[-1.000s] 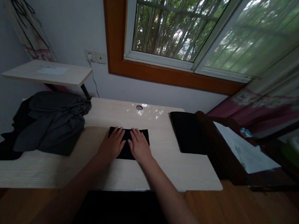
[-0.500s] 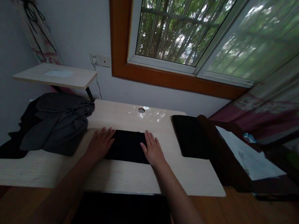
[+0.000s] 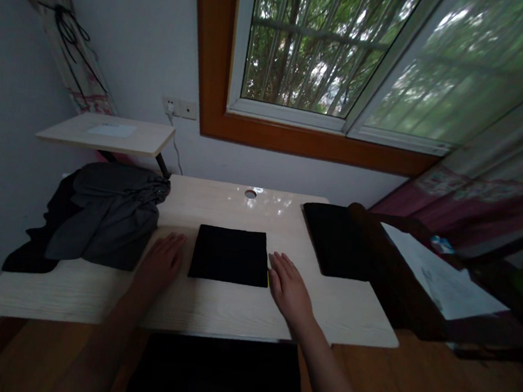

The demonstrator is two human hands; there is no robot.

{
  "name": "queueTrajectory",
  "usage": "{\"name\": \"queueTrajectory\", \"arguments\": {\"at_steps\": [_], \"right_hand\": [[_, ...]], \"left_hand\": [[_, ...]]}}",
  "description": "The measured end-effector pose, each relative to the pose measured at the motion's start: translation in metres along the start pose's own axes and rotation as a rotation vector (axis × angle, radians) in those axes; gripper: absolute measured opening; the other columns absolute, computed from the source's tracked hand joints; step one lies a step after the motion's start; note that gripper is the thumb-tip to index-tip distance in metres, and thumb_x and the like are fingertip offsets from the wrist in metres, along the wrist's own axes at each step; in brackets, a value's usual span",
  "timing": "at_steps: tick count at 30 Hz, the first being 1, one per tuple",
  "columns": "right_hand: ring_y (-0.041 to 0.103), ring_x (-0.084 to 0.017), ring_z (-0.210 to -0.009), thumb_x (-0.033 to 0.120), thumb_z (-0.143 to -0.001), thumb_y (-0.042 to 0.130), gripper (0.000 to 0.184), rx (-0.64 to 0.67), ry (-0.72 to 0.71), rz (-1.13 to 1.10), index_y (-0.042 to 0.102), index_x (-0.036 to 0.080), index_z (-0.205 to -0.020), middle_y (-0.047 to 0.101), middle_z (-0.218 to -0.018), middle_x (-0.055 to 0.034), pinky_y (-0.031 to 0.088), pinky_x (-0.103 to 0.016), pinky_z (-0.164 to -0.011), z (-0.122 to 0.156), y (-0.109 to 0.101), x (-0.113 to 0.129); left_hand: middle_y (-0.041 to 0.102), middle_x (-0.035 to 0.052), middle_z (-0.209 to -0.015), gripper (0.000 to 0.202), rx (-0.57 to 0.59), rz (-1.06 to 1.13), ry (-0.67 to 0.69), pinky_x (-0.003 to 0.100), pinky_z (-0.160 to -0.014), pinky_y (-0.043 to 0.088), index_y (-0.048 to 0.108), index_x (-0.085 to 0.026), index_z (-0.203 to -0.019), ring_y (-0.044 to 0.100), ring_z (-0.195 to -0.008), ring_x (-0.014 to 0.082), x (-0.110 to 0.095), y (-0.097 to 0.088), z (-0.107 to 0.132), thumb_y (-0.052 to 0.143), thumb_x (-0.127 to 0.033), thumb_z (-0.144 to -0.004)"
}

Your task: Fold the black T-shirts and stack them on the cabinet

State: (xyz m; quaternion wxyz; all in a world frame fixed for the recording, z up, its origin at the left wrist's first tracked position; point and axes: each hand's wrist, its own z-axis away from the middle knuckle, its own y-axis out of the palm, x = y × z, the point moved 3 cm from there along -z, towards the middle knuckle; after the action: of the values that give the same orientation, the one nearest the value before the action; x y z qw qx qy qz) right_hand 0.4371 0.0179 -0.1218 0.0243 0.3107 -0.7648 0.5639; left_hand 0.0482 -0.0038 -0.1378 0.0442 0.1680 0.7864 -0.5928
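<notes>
A flat black rectangle of what looks like folded cloth lies on the pale wooden table in front of me. To its left, my left hand is open above the tabletop, holding nothing and apart from the cloth. My right hand is at the cloth's right edge, fingers extended and open; I cannot tell whether its thumb touches the cloth. A thin yellow sliver shows at that edge beside the thumb.
A heap of dark grey and black clothes lies at the left, below a small raised shelf. At the right, a flat black folded item rests on the table, by dark furniture with a white sheet. A window is behind.
Both hands have come off the black cloth and moved outward, one to each side. The cloth's whole top now shows, and the yellow sliver is visible. The view has shifted slightly.
</notes>
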Motion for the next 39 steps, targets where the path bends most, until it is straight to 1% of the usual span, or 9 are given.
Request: {"name": "queueTrajectory", "arguments": {"at_steps": [4, 11, 18, 23, 26, 33, 37, 39], "right_hand": [[0.047, -0.029, -0.143, 0.033, -0.103, 0.044, 0.042, -0.019, -0.006, 0.016, 0.064, 0.021, -0.138, 0.057, -0.148, -0.0095, 0.040, -0.054, -0.120, 0.000, 0.002, 0.001], [0.048, -0.028, -0.142, 0.031, -0.102, 0.045, 0.041, -0.028, 0.002, 0.028, 0.066, 0.019, -0.136, 0.059, -0.146, -0.0101, 0.041, -0.051, -0.119, -0.001, 0.001, 0.002], [0.049, -0.029, -0.141, 0.028, -0.099, 0.048, 0.041, -0.039, -0.008, 0.023, 0.066, 0.022, -0.136, 0.060, -0.146, -0.0089, 0.042, -0.053, -0.118, -0.001, 0.001, 0.002], [0.049, -0.029, -0.141, 0.027, -0.098, 0.048, 0.042, -0.036, 0.000, 0.027, 0.066, 0.022, -0.135, 0.060, -0.145, -0.0080, 0.042, -0.052, -0.118, -0.001, 0.002, 0.000], [0.051, -0.029, -0.139, 0.027, -0.098, 0.047, 0.041, -0.037, 0.006, 0.044, 0.067, 0.021, -0.134, 0.061, -0.143, -0.0091, 0.043, -0.051, -0.117, -0.003, 0.003, -0.001], [0.053, -0.030, -0.136, 0.026, -0.098, 0.047, 0.041, -0.031, 0.012, 0.075, 0.066, 0.022, -0.134, 0.062, -0.142, -0.0093, 0.044, -0.053, -0.115, -0.004, 0.003, -0.002], [0.052, -0.030, -0.136, 0.025, -0.098, 0.047, 0.041, -0.028, 0.018, 0.087, 0.066, 0.020, -0.134, 0.062, -0.142, -0.0099, 0.043, -0.053, -0.115, -0.004, 0.002, -0.001], [0.052, -0.030, -0.136, 0.024, -0.098, 0.047, 0.041, -0.024, 0.017, 0.092, 0.066, 0.020, -0.134, 0.062, -0.142, -0.0100, 0.042, -0.051, -0.116, -0.004, 0.001, 0.000]], "left_hand": [[0.054, 0.0103, -0.152, 0.048, 0.005, 0.000, -0.001, 0.053, -0.124, 0.028, 0.059, -0.018, -0.142, 0.044, -0.146, 0.0279, -0.003, -0.003, -0.002, 0.040, -0.029, -0.099], [0.057, 0.0086, -0.149, 0.045, -0.004, 0.045, -0.027, 0.054, -0.123, 0.031, 0.064, -0.023, -0.136, 0.047, -0.144, 0.0280, -0.006, -0.008, -0.004, 0.043, -0.030, -0.097], [0.056, 0.0086, -0.150, 0.046, 0.009, -0.012, -0.007, 0.053, -0.123, 0.030, 0.062, -0.022, -0.138, 0.046, -0.144, 0.0282, -0.004, -0.005, -0.004, 0.041, -0.029, -0.098], [0.056, 0.0095, -0.149, 0.046, -0.008, 0.016, -0.010, 0.053, -0.123, 0.030, 0.063, -0.021, -0.138, 0.045, -0.144, 0.0289, -0.003, -0.005, -0.004, 0.043, -0.030, -0.097], [0.057, 0.0099, -0.149, 0.045, -0.009, 0.035, -0.003, 0.053, -0.123, 0.030, 0.064, -0.022, -0.136, 0.046, -0.144, 0.0289, -0.002, -0.005, -0.004, 0.044, -0.030, -0.097], [0.058, 0.0106, -0.148, 0.045, -0.019, 0.013, -0.005, 0.053, -0.123, 0.030, 0.062, -0.021, -0.138, 0.047, -0.143, 0.0286, -0.005, -0.007, -0.004, 0.043, -0.028, -0.098], [0.059, 0.0118, -0.146, 0.045, -0.041, 0.050, 0.037, 0.051, -0.121, 0.034, 0.059, -0.018, -0.140, 0.051, -0.138, 0.0270, -0.005, -0.008, -0.003, 0.041, -0.027, -0.099], [0.058, 0.0109, -0.147, 0.045, -0.058, 0.087, 0.088, 0.048, -0.120, 0.036, 0.056, -0.020, -0.142, 0.050, -0.138, 0.0256, -0.008, -0.011, -0.002, 0.041, -0.027, -0.100]]}}
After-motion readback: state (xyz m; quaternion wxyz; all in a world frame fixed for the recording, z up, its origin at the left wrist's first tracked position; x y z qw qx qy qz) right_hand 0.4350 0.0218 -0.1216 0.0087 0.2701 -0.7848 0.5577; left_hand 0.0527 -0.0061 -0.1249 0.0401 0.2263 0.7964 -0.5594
